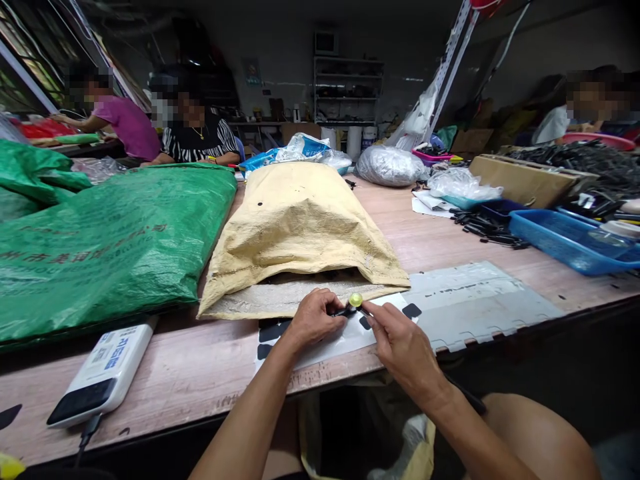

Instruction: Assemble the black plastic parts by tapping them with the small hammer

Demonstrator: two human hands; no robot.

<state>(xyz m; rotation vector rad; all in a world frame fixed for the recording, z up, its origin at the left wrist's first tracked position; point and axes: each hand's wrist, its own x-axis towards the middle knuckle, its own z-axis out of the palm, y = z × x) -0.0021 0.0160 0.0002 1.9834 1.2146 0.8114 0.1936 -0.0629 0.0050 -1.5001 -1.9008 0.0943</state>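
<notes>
My left hand (316, 319) is closed, thumb and fingers pinching a small black piece (343, 311) whose exact kind I cannot make out. Close beside it, my right hand (403, 343) grips a thin dark stick-like thing (367, 311) between thumb and fingers. A small round yellow-green thing (355, 300) shows between the two hands; which hand bears it is unclear. Under both hands lies a white sheet (327, 353) with black rounded patches (412, 311) on it. Just beyond them the mouth of a tan woven sack (300, 220) gapes, its dark contents mostly hidden.
A green woven sack (110, 233) fills the left, with a white power bank (105, 373) before it. On the right lie a grey board (490, 300), a blue tray (570, 243) and black parts (493, 227). An open bag (425, 443) hangs below the table edge. Several people sit farther off.
</notes>
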